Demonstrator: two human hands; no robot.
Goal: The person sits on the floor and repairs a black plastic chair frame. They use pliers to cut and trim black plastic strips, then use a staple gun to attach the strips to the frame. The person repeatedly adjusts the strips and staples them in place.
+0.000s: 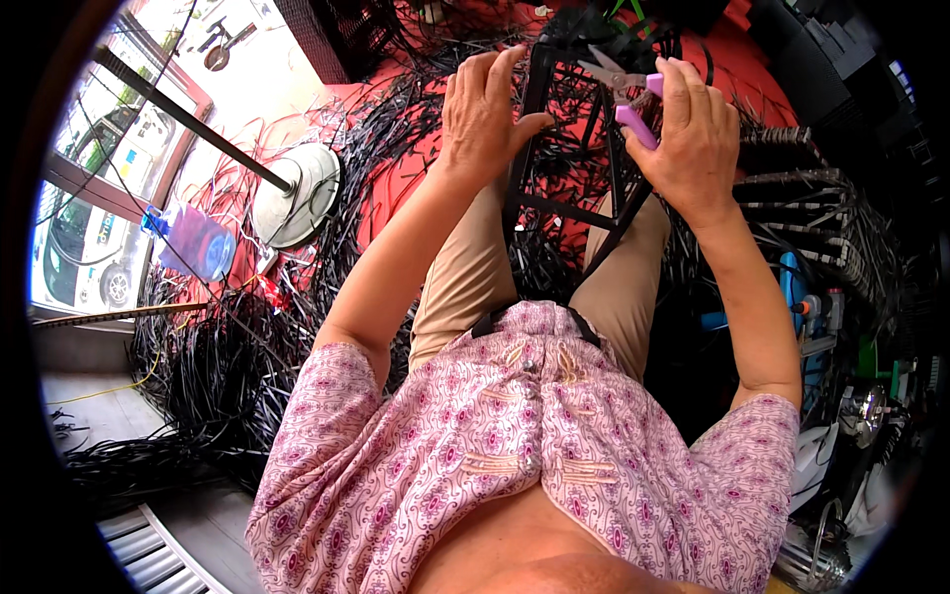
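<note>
A black metal frame (pixel 564 208) with straight bars stands between my knees. My right hand (pixel 695 148) is closed round the lilac handles of a pair of scissors (pixel 621 81). Their grey blades are spread and point to the left, over the frame. On the frame's left side my left hand (pixel 479 121) is raised with thumb and fingers apart, and no object shows in it. Whether its fingertips touch the frame, I cannot tell. Loose black strips (pixel 562 158) show through and around the frame, and something dark with green bits (pixel 630 14) is at its far end.
Heaps of black strips (pixel 213 366) cover much of the red floor (pixel 381 203). At left are a pole's round grey base (pixel 300 196) and a big clear blue bottle (pixel 203 243). Partly woven black pieces (pixel 797 198) and blue-handled tools (pixel 792 282) lie at right.
</note>
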